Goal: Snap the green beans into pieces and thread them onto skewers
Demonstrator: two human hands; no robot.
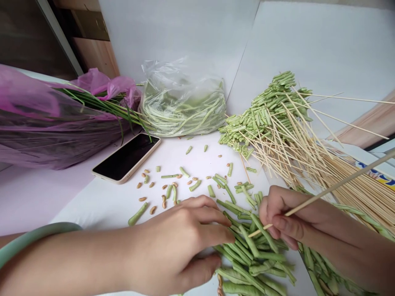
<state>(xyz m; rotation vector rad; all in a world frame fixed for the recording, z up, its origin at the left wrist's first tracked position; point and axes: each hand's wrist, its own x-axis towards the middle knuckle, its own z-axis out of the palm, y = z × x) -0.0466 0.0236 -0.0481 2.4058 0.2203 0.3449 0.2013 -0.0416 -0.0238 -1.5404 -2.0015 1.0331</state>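
Note:
My right hand (284, 224) pinches a thin bamboo skewer (327, 191), its tip pointing down and left over a pile of cut green beans (256, 255). At the left edge of that pile lies my left hand (197, 238), thumb and fingers apart, the fingertips at the bean pieces; nothing shows clearly held in it. Past my right hand, skewers threaded with short bean pieces (262, 111) are heaped together, their bare sticks (293, 148) fanning toward the right.
Loose bean bits and brown seeds (152, 209) are scattered over the white surface (101, 205). A phone (126, 158) lies at left, near a purple plastic bag (61, 127) with green stalks. A clear bag of long beans (185, 107) stands behind. Plain skewers (354, 181) lie at right.

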